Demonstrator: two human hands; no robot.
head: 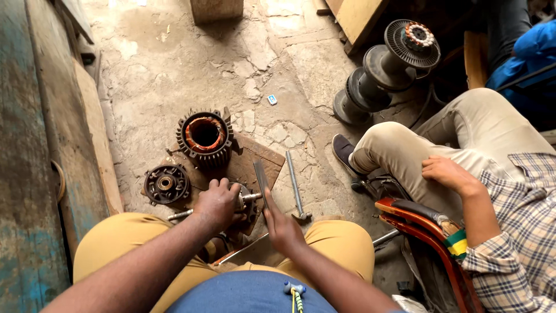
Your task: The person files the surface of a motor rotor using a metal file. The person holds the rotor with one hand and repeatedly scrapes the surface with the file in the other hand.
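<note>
Here, on the floor, the left hand (pixel 217 203) closes its fingers over a rotor (pixel 246 202) whose shaft (pixel 180 214) runs left to right, the ends protruding on both sides. Just right, the right hand (pixel 282 227) grips a flat metal bar (pixel 260 178), angled up and away. The rotor looks dark and greasy.
</note>
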